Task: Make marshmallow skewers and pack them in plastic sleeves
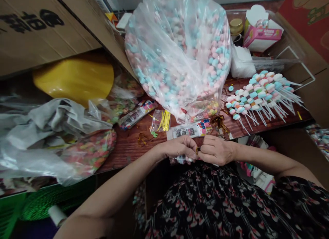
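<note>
My left hand [180,147] and my right hand [217,150] meet at the table's front edge, in front of my body. Both are closed, with a thin gold twist tie [197,150] showing between the fingertips. Just below the left fingers is part of a clear bag with pastel candy [183,159]; the hands hide most of it. Beyond the hands lies a flat printed packet [190,129]. Dark gold ties [220,124] lie in a loose tangle to its right. Yellow strips [165,121] are bundled at its upper left.
A huge clear bag of pastel candies [180,54] fills the table's back. Candy skewers on white sticks [257,95] lie at right, near a clear tray [290,57] holding a pink box [264,35]. Bagged gummies [89,150] and a cardboard box [46,30] occupy the left.
</note>
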A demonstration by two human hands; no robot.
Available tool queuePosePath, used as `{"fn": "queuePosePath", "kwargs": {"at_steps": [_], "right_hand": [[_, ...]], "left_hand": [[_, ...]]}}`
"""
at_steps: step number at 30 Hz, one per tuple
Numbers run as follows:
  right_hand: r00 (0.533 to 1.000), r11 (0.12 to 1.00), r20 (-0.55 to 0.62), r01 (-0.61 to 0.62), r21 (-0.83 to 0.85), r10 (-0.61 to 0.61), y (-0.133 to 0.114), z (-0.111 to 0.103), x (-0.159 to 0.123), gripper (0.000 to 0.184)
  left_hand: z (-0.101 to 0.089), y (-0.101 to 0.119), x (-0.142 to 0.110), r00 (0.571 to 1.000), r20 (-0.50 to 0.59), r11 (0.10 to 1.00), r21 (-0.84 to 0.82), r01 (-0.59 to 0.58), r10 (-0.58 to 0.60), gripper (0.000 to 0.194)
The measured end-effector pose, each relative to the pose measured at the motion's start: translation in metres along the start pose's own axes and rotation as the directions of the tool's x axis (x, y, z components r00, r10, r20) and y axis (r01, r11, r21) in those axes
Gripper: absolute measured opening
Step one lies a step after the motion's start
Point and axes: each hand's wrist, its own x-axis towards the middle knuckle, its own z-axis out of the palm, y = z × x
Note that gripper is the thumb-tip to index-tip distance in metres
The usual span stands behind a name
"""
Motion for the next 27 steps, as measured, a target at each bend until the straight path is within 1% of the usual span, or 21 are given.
{"fn": "queuePosePath", "kwargs": {"at_steps": [4,6,9,12,14,16,17,18,19,20,21,22,23,24,25,26,27], "right_hand": [[1.000,0.999,0.025,0.013,0.036,-0.014,-0.005,0.006,0.000,0.013],[0.997,0.997,0.048,0.056,0.054,-0.059,-0.004,0.007,0.000,0.014],[0.991,0.992,0.075,0.109,0.062,-0.114,-0.004,0.004,0.002,0.016],[0.987,0.993,0.121,0.097,0.067,-0.104,-0.008,-0.004,0.008,0.013],[0.987,0.996,0.139,0.069,0.060,-0.077,-0.011,-0.009,0.013,0.012],[0.989,0.998,0.139,0.048,0.041,-0.053,-0.016,-0.013,0.019,0.013],[0.989,0.999,0.141,0.038,0.026,-0.041,-0.018,-0.014,0.021,0.015],[0.989,1.000,0.149,0.023,0.004,-0.024,-0.019,-0.014,0.023,0.016],[0.987,1.000,0.162,-0.001,-0.028,0.005,-0.019,-0.013,0.025,0.016],[0.984,0.997,0.173,-0.037,-0.070,0.049,-0.017,-0.012,0.027,0.015],[0.979,0.990,0.177,-0.080,-0.115,0.099,-0.013,-0.012,0.028,0.015],[0.975,0.980,0.165,-0.125,-0.158,0.151,-0.007,-0.012,0.029,0.014],[0.972,0.967,0.133,-0.165,-0.195,0.193,0.000,-0.015,0.030,0.013],[0.972,0.954,0.083,-0.198,-0.226,0.222,0.008,-0.019,0.031,0.014],[0.972,0.942,0.016,-0.224,-0.251,0.235,0.016,-0.025,0.033,0.015],[0.970,0.931,-0.057,-0.242,-0.272,0.235,0.023,-0.032,0.034,0.016],[0.966,0.923,-0.131,-0.254,-0.290,0.224,0.028,-0.039,0.036,0.017]], "left_hand": [[-0.007,-0.002,0.005,0.989,0.148,0.995,0.097,0.012,-0.026,0.007],[-0.008,-0.002,0.007,0.979,0.196,0.989,0.141,0.035,-0.063,0.008],[-0.005,-0.003,0.011,0.962,0.254,0.979,0.196,0.054,-0.104,0.009],[-0.005,-0.003,0.016,0.945,0.316,0.975,0.224,0.009,-0.081,0.015],[-0.011,0.001,0.017,0.931,0.356,0.963,0.270,-0.022,-0.079,0.018],[-0.021,0.010,0.012,0.914,0.374,0.923,0.386,0.002,-0.159,0.020],[-0.024,0.017,0.006,0.914,0.352,0.882,0.472,0.014,-0.202,0.021],[-0.025,0.026,-0.002,0.933,0.292,0.823,0.569,0.006,-0.209,0.022],[-0.022,0.035,-0.012,0.967,0.199,0.744,0.668,-0.016,-0.159,0.022],[-0.015,0.044,-0.025,0.995,0.094,0.639,0.767,-0.058,-0.022,0.020],[-0.006,0.053,-0.038,0.980,-0.020,0.504,0.859,-0.085,0.198,0.017],[0.004,0.059,-0.052,0.907,-0.099,0.395,0.915,-0.078,0.410,0.016],[0.014,0.063,-0.064,0.821,-0.111,0.328,0.940,-0.097,0.559,0.017],[0.022,0.063,-0.074,0.803,-0.071,0.301,0.944,-0.138,0.591,0.018],[0.027,0.061,-0.080,0.804,-0.046,0.324,0.927,-0.186,0.593,0.016],[0.029,0.057,-0.081,0.834,-0.030,0.397,0.888,-0.231,0.552,0.020],[0.028,0.051,-0.076,0.872,-0.030,0.509,0.821,-0.257,0.489,0.029]]}}
